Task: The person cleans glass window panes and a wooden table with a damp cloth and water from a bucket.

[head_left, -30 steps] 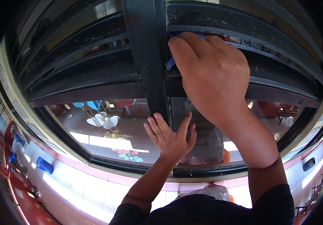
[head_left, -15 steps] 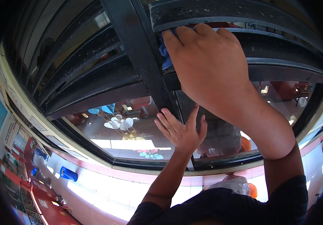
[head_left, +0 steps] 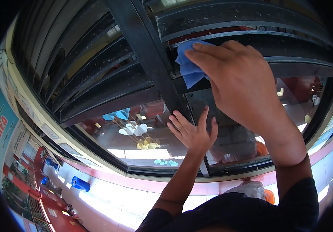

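My right hand (head_left: 240, 73) pinches a folded blue cloth (head_left: 190, 63) against a dark louver slat (head_left: 290, 45), close to the upright of the black window frame (head_left: 145, 46). The slats carry pale specks and dust. Lower down, my left hand (head_left: 195, 133) rests with its fingers spread on the frame's lower upright and the glass pane beside it. Nothing is in the left hand. Part of the cloth is hidden behind the right fingers.
Paper hearts (head_left: 135, 129) in blue, white and yellow show at the lower left pane (head_left: 108, 145). A blue bin (head_left: 80, 183) stands on the tiled floor (head_left: 124, 205). A teal sign (head_left: 0, 127) is at far left. An orange object (head_left: 269, 196) and a plastic bag (head_left: 247, 190) are low down.
My right hand has drawn the blue cloth out of the gap between slats, so more of it shows. The left hand stays against the frame. The view has shifted slightly.
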{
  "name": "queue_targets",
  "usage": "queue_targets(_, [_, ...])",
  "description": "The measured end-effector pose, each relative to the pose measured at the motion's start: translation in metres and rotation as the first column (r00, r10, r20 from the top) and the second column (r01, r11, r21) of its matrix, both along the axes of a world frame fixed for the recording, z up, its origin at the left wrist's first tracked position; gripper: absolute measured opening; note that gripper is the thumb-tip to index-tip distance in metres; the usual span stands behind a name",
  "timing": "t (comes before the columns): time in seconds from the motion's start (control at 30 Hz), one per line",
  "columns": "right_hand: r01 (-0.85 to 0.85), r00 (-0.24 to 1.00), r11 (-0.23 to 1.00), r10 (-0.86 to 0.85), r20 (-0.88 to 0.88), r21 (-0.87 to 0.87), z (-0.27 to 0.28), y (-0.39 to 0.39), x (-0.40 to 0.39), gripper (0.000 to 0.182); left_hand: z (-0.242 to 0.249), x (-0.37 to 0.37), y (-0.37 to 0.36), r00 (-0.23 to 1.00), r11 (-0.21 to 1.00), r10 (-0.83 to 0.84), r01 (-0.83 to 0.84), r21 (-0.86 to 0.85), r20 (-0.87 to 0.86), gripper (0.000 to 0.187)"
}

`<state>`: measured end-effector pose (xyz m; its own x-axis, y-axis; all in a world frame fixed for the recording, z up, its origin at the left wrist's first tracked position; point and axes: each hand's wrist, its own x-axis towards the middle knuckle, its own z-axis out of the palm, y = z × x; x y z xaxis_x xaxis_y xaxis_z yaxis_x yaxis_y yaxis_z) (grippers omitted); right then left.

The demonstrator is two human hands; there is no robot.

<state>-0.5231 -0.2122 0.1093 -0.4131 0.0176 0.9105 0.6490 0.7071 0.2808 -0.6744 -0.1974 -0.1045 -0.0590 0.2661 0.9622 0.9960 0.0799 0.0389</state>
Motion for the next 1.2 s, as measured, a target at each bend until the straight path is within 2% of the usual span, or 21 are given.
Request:
queue_targets(0.1, [0.019,0.988,0.996,-0.031,-0.151,-0.083,0.003,-0.008,-0.003,0.033,-0.001,-0.001,0.0,1.0,1.0,0.003,-0.003,-0.003,-0.004,0.044])
queue_targets(0.2, [-0.122,0.977,0.992,0.113,-0.183,-0.038,0.006,-0.001,-0.027,0.025,-0.001,-0.001,-0.002,1.0,1.0,0.008,-0.008,-0.02,-0.02,0.043])
queue_targets(0.3, [-0.212,0.956,0.974,0.189,-0.224,-0.082,0.007,0.008,-0.044,0.028,-0.002,0.0,-0.001,1.0,0.999,0.011,-0.011,-0.031,-0.018,0.042])
queue_targets(0.4, [-0.167,0.977,0.971,0.139,-0.162,-0.173,0.003,0.004,-0.051,0.035,-0.003,-0.003,0.0,1.0,0.999,0.0,0.0,-0.045,-0.018,0.043])
queue_targets(0.5, [-0.081,0.991,0.994,0.072,-0.112,-0.08,-0.007,0.012,-0.059,0.031,-0.008,-0.006,-0.001,1.0,0.998,-0.022,0.022,-0.06,-0.007,0.045])
queue_targets(0.6, [-0.181,0.98,0.951,0.155,-0.122,-0.249,0.0,0.011,-0.055,0.031,-0.006,-0.005,0.002,0.999,0.999,0.007,-0.008,-0.039,-0.048,0.05])
queue_targets(0.67, [-0.204,0.975,0.91,0.157,-0.157,-0.361,0.008,0.006,-0.055,0.035,0.0,-0.002,-0.002,0.988,0.992,0.105,-0.112,-0.053,-0.114,0.09])
queue_targets(0.73, [-0.215,0.972,0.885,0.153,-0.177,-0.412,0.011,0.004,-0.059,0.038,0.001,-0.001,-0.001,0.991,0.994,0.097,-0.102,-0.044,-0.096,0.091])
queue_targets(0.77, [-0.212,0.972,0.885,0.147,-0.182,-0.414,0.01,0.003,-0.065,0.038,-0.004,-0.001,0.002,0.998,0.999,0.037,-0.038,-0.033,-0.045,0.07])
queue_targets(0.83, [-0.193,0.975,0.902,0.133,-0.175,-0.386,0.01,0.005,-0.07,0.037,-0.007,-0.002,0.007,1.0,1.0,-0.019,0.019,-0.012,-0.005,0.052])
queue_targets(0.9, [-0.166,0.981,0.928,0.12,-0.153,-0.334,0.012,0.01,-0.073,0.036,-0.009,-0.004,0.008,1.0,1.0,-0.008,0.008,-0.006,-0.025,0.054])
queue_targets(1.0, [-0.163,0.982,0.845,0.191,0.003,-0.509,0.021,0.001,-0.053,0.045,-0.005,-0.003,0.005,0.999,1.0,-0.021,0.02,-0.005,-0.049,0.058])
queue_targets(1.1, [-0.097,0.963,0.823,0.221,0.158,-0.56,0.022,-0.006,-0.038,0.049,-0.005,-0.004,0.004,0.997,0.998,-0.063,0.062,-0.01,-0.042,0.059])
queue_targets(1.2, [-0.119,0.956,0.88,0.227,0.187,-0.46,0.007,-0.011,-0.037,0.046,-0.011,-0.008,0.004,0.992,0.991,-0.124,0.124,-0.051,0.001,0.058])
